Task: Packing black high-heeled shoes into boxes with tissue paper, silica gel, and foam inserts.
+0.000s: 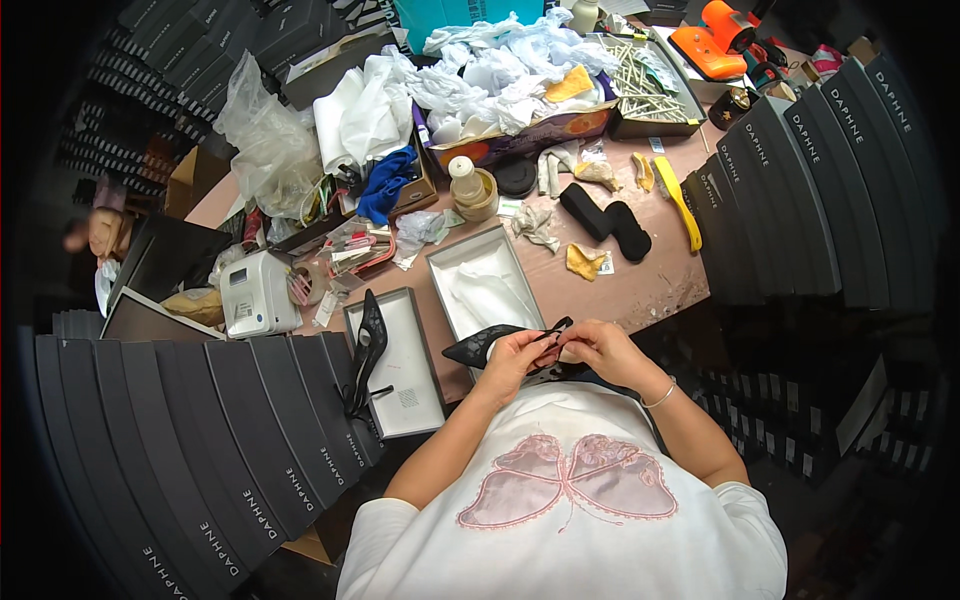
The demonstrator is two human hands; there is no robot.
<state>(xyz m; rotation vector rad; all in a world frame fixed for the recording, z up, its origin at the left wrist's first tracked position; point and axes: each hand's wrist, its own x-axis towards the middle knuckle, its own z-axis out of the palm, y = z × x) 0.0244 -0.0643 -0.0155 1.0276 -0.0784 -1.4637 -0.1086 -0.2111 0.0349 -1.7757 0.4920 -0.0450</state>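
I hold a black pointed lace shoe [484,345] in front of my chest, its toe pointing left. My left hand [517,358] grips its middle, and my right hand [592,346] pinches its thin black strap at the heel end. Just beyond my hands an open grey shoe box [436,268] lined with white tissue paper lies on the pink table. To the left the box's lid [412,352] lies flat, and the matching black high-heeled shoe [367,350] rests on its left edge.
Rows of dark grey shoe boxes [230,440] stand on edge at my left and at the right [800,190]. A white label printer [256,292], a tape roll, black shoe inserts [604,220], crumpled white paper [500,65], a yellow shoehorn and an orange tool crowd the table.
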